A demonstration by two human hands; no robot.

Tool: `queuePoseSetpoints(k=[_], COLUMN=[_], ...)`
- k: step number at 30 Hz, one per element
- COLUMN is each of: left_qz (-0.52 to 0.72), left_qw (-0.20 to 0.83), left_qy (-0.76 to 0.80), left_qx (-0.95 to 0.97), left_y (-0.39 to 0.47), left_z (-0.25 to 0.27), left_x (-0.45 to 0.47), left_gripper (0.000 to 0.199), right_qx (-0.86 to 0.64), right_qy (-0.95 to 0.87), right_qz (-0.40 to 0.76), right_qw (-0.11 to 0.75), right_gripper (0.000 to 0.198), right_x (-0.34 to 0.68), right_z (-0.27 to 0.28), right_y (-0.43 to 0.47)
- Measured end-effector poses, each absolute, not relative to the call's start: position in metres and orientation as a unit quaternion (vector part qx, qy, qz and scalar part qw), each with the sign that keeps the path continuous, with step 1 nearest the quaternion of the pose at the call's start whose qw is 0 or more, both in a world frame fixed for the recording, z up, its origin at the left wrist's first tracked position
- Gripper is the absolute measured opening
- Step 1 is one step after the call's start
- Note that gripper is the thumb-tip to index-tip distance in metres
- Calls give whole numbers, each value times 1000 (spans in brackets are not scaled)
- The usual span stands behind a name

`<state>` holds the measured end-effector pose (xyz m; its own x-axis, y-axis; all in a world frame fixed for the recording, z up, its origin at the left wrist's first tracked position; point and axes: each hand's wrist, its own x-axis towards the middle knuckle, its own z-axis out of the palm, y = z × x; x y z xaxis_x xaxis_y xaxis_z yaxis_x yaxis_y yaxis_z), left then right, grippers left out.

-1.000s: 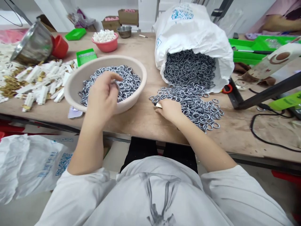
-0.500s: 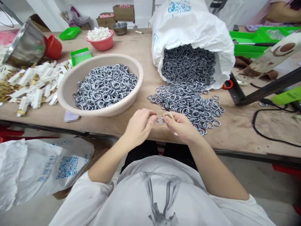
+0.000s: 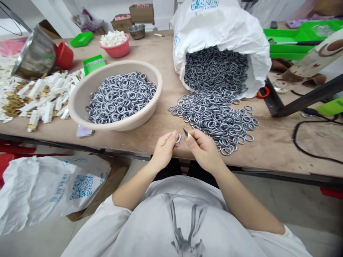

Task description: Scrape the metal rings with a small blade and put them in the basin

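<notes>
My left hand (image 3: pixel 164 150) pinches a single grey ring (image 3: pixel 178 138) between thumb and fingers, just above the table's front edge. In my right hand (image 3: pixel 203 150) is a small knife (image 3: pixel 185 132); its dark pointed blade sticks out toward the ring, and most of its handle is hidden by the fingers. Blade and ring are apart. Beyond my right hand lies a loose pile of grey rings (image 3: pixel 211 114), spilling from a white sack (image 3: pixel 214 30) on its side. To the left stands a beige basin (image 3: pixel 118 126) holding many similar rings.
White plastic pieces (image 3: pixel 37 89) are heaped at the left beside a tilted metal bowl (image 3: pixel 34 53) and a red cup (image 3: pixel 64 55). A red bowl of white parts (image 3: pixel 115 50) stands behind. A black metal bar (image 3: pixel 308 96) and a cable (image 3: pixel 294 137) are at the right.
My hands have moved apart. The ring has left my right fingers and is tilted up in my left hand. The knife blade now shows more clearly.
</notes>
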<state>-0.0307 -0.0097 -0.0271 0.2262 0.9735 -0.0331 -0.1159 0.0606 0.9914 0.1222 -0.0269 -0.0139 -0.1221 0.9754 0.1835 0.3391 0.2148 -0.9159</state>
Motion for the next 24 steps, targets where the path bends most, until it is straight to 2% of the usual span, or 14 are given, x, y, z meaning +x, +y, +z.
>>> queuePoseSetpoints(k=[3, 7, 12, 16, 20, 24], left_qz=[485, 498, 482, 465, 452, 461], left_qw=[660, 698, 742, 756, 749, 734], left_qy=[415, 394, 365, 364, 327, 327], left_qx=[397, 330, 292, 282, 357, 377], left_y=[-12, -15, -20, -23, -29, -29], left_z=[-27, -22, -18, -18, -21, -28], left_x=[-25, -23, -21, -22, -31, -45], left_gripper=[49, 50, 51, 52, 51, 48], right_qx=[-513, -502, -496, -495, -581, -661], right_qy=[-744, -777, -775, -775, -719, -706], right_qz=[204, 128, 106, 135, 200, 140], right_qw=[377, 358, 376, 368, 325, 213], right_gripper=[45, 50, 48, 45, 46, 46], right_x=[118, 113, 111, 111, 121, 125], right_z=[-16, -19, -20, -20, -18, -9], right_y=[-36, -38, -38, -40, -18, 27])
